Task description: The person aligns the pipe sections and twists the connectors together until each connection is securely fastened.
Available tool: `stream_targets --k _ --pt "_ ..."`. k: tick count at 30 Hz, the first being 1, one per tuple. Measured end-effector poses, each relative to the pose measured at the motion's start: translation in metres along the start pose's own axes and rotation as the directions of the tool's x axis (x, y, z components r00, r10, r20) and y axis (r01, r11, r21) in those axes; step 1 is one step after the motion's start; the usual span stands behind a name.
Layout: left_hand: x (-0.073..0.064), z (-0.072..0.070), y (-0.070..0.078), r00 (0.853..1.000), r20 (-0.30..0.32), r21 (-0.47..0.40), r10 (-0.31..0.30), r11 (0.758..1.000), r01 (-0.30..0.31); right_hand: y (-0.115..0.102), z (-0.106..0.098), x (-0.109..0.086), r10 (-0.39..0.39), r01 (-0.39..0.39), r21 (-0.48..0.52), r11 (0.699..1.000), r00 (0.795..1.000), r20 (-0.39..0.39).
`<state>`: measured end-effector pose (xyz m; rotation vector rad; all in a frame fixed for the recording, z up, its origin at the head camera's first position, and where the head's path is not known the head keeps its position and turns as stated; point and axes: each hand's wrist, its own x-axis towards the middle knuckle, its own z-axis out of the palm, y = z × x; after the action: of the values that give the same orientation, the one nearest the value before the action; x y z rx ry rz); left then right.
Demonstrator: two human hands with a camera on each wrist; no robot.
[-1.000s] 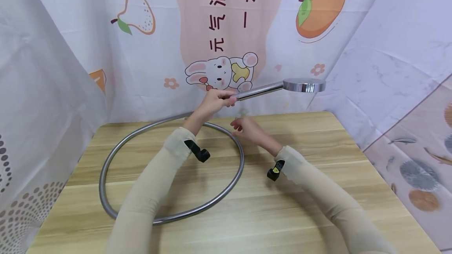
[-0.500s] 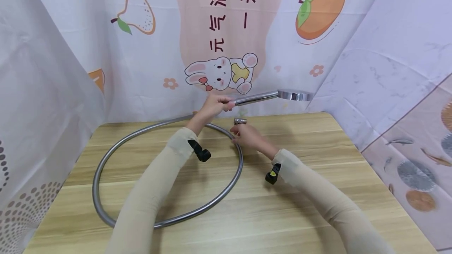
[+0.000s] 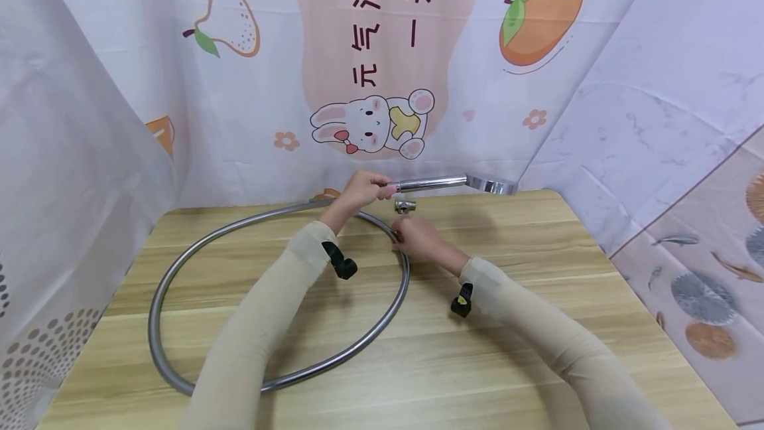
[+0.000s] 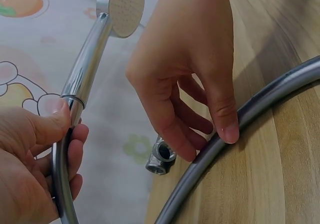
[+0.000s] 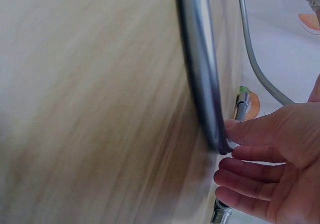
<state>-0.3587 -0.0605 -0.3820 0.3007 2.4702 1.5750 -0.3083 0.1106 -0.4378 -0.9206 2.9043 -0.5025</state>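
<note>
In the head view my left hand [image 3: 364, 189] holds a chrome shower head [image 3: 431, 182] by the handle's lower end, tilted slightly with its disc to the right. In the left wrist view, the thumb lies on the handle's collar and the fingers curl round the grey shower hose [image 4: 62, 179] just below it. My right hand [image 3: 418, 237] pinches another stretch of the hose loop, thumb [image 4: 230, 131] on one side and fingertips on the other. A small chrome pipe fitting [image 3: 404, 206] with open ends lies just beyond the right hand.
The hose forms a wide loop [image 3: 154, 324] on the wooden table [image 3: 507, 363], passing beneath the left forearm. A printed curtain [image 3: 262, 118] hangs along the table's back edge, with more curtains [image 3: 668, 118] at the sides.
My left hand has lowered the shower head, its disc dropping and shifting left. My right hand has drawn back from the pipe fitting to the hose, and the loop has spread leftward.
</note>
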Motion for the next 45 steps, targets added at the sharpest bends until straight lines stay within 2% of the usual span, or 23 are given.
stream_targets --k 8,15,20,25,30,35,39,45 --pt "0.005 0.001 -0.004 1.000 -0.004 -0.009 -0.024 1.000 0.024 -0.001 0.001 0.000 0.010 -0.010 0.016 1.000 1.000 0.004" --pt "0.008 0.001 -0.007 1.000 0.002 -0.023 -0.016 1.000 0.017 0.002 0.000 -0.003 0.073 -0.077 0.132 0.988 0.997 0.033" --pt "0.007 0.002 -0.010 1.000 0.016 -0.022 -0.020 1.000 0.021 0.007 -0.003 -0.010 0.096 -0.110 0.189 0.976 0.992 0.083" --pt "0.009 0.004 -0.015 0.998 0.038 -0.016 -0.040 0.999 0.041 0.011 -0.004 -0.017 0.086 -0.104 0.178 0.978 0.991 0.107" --pt "0.011 0.008 -0.023 0.997 0.055 0.033 -0.049 0.998 0.047 0.012 -0.007 -0.021 0.059 -0.077 0.153 0.985 0.992 0.115" --pt "0.010 0.010 -0.029 0.997 0.072 0.109 -0.030 0.994 0.022 0.013 -0.010 -0.026 0.023 -0.039 0.144 0.989 0.993 0.112" --pt "0.012 0.012 -0.036 0.997 0.077 0.116 -0.010 0.993 0.001 0.015 -0.011 -0.029 0.021 -0.036 0.139 0.990 0.993 0.113" --pt "0.014 0.015 -0.046 0.998 0.066 0.127 -0.012 0.992 0.003 0.016 -0.012 -0.033 0.039 -0.052 0.111 0.992 0.992 0.120"
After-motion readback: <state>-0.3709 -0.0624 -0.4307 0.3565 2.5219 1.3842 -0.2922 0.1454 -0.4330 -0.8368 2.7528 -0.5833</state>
